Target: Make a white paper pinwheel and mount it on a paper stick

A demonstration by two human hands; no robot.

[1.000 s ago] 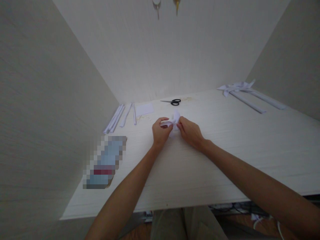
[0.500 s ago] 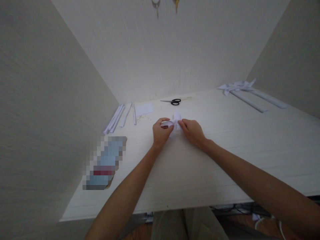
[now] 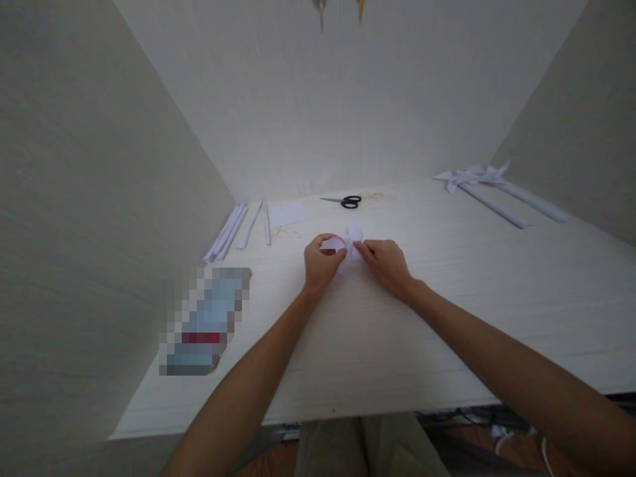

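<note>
Both of my hands meet over the middle of a white table (image 3: 447,331). My left hand (image 3: 320,264) is curled, its fingers pinching a small folded white paper piece (image 3: 349,242). My right hand (image 3: 387,264) pinches the same paper from the right side, fingertips pressed together. Part of the paper sticks up behind my fingers; the rest is hidden between my hands.
Black scissors (image 3: 348,201) lie further back. A small white sheet (image 3: 287,216) and several folded paper strips (image 3: 236,228) lie at the back left. More paper strips with a bow-like shape (image 3: 484,182) sit at the far right. A blurred flat object (image 3: 206,322) lies near the left edge.
My hands stay on the paper and have shifted very slightly; my fingers have worked a little on the fold. The view has tilted a bit.
</note>
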